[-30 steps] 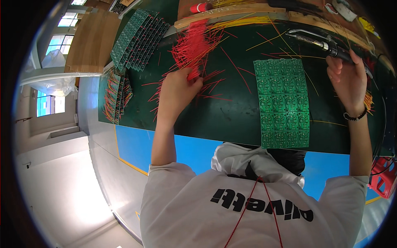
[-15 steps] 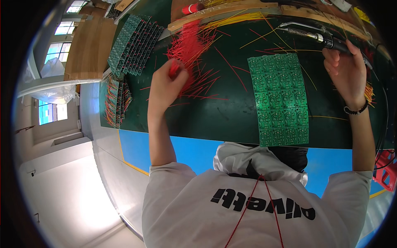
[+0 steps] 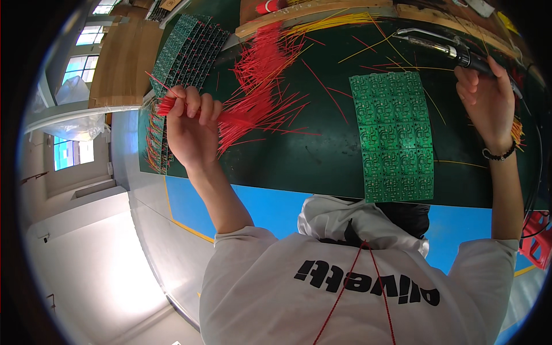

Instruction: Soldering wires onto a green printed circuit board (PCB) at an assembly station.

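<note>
A: The left hand [image 3: 192, 129] is squeezing a bunch of red wires [image 3: 253, 118]; they are sticking out past its fingers.

B: Some might be slipping loose. The right hand [image 3: 486, 103] is gripping the soldering iron [image 3: 443, 46], hot near the green board [image 3: 397, 135] beside it.

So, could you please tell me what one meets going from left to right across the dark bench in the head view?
Left hand gripping a bundle of red wires → loose red wires → green circuit board panel → right hand on a soldering iron.
</note>
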